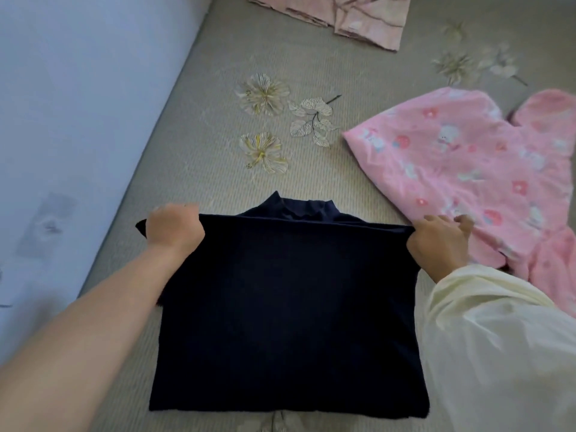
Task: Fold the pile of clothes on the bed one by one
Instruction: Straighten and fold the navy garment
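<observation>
A dark navy top (286, 307) lies flat on the bed (199, 169), its collar pointing away from the person. The left hand (174, 227) grips the folded edge at the left corner, the right hand (436, 241) pinches it at the right corner. A pink printed garment (461, 169) lies just beside the right hand. A folded pale pink cloth (343, 17) sits well apart at the far edge.

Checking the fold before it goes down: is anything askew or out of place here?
Nothing stands out: left hand and right hand hold the dark navy top level.
</observation>
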The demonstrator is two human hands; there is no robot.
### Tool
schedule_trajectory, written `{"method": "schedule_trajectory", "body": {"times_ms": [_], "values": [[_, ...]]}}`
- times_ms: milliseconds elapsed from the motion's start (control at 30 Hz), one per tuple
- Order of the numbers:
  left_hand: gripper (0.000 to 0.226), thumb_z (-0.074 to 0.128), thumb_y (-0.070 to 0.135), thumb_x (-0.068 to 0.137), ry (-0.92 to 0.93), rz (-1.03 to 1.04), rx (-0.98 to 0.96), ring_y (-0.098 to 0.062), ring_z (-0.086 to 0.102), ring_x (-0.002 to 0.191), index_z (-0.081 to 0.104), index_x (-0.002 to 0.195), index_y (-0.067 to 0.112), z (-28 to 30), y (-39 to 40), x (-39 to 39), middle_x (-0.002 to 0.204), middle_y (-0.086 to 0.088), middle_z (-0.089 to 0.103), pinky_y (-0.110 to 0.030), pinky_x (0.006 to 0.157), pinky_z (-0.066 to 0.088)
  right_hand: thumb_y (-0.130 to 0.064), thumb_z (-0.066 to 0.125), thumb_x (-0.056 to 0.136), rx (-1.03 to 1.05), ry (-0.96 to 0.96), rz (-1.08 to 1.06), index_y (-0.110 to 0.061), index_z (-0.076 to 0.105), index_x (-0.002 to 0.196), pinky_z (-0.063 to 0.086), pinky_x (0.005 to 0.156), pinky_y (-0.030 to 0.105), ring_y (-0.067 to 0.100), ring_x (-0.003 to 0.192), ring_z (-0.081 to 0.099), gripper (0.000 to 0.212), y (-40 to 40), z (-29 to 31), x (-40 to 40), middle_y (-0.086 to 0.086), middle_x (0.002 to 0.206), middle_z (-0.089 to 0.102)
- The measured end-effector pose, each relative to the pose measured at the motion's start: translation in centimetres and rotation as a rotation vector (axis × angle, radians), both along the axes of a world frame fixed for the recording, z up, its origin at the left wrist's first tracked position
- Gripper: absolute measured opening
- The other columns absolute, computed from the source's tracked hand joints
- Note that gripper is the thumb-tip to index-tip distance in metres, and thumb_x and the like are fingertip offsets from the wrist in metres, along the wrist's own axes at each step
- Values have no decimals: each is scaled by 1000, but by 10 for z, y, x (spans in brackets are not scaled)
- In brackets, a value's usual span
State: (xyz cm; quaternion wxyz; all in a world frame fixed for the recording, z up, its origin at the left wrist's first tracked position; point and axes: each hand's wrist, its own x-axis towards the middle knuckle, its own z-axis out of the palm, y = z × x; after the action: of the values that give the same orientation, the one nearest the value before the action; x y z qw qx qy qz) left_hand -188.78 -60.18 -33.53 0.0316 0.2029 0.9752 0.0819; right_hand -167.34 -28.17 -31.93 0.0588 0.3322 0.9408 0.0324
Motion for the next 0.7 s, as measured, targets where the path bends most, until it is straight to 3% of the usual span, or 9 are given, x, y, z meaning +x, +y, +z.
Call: {"method": "schedule_trajectory", "body": {"times_ms": [100,167,200,267,333,433,533,633,700], "values": [[28,43,-10,74,-28,25,-131,-18,33,53,36,52,7,-24,22,-34,63,-14,53,-28,62,23,-2,44,75,-28,-126,-84,-11,61,75,8,101,38,24,99,51,19,19,-20,-36,9,94,63],[11,43,-5,79,-40,54,-229,-27,49,76,53,78,1,-42,34,-46,89,-20,60,-35,81,29,-5,43,80,-33,-173,-153,-6,64,90,6,108,47,27,112,45,23,25,-39,-51,13,107,59],[18,43,-2,82,-40,65,-253,-32,50,93,53,96,-1,-51,39,-48,103,-22,58,-41,91,28,-6,43,82,-28,-177,-186,-2,61,99,5,109,51,30,117,41,25,25,-48,-56,17,114,56],[35,42,4,88,-81,68,-226,-36,36,122,43,122,-3,-68,42,-40,128,-24,45,-52,106,15,-6,41,86,-43,-139,-189,6,50,114,6,107,59,36,126,32,31,19,-66,-56,26,125,45],[46,44,9,91,-94,-24,-148,-35,19,136,35,134,-2,-80,41,-20,142,-21,33,-57,108,7,-7,41,89,-74,-84,-86,7,41,125,6,106,62,37,132,26,39,4,-79,-49,27,134,39],[45,51,14,89,-60,-241,-24,-42,27,133,45,129,-5,-84,33,24,139,-26,39,-61,105,13,-20,43,89,-90,46,88,6,48,125,14,102,67,43,129,36,45,-24,-84,-32,26,135,44],[55,38,32,85,-85,-390,-64,-45,38,125,53,123,-4,-86,18,70,132,-27,47,-62,98,21,-34,38,85,-77,37,221,-1,57,120,24,94,69,43,120,48,52,-59,-89,-5,24,129,52],[62,31,40,83,-165,-408,-164,-44,41,124,54,124,0,-92,3,91,133,-24,47,-63,98,26,-39,34,84,-178,-57,221,-6,58,121,28,94,67,43,120,48,55,-83,-98,24,20,131,52],[67,25,45,82,-210,-391,-189,-40,35,130,49,129,3,-93,3,92,139,-21,42,-60,104,21,-41,29,86,-238,-95,187,-8,55,126,26,99,64,41,125,43,58,-85,-99,31,17,136,48]]}}
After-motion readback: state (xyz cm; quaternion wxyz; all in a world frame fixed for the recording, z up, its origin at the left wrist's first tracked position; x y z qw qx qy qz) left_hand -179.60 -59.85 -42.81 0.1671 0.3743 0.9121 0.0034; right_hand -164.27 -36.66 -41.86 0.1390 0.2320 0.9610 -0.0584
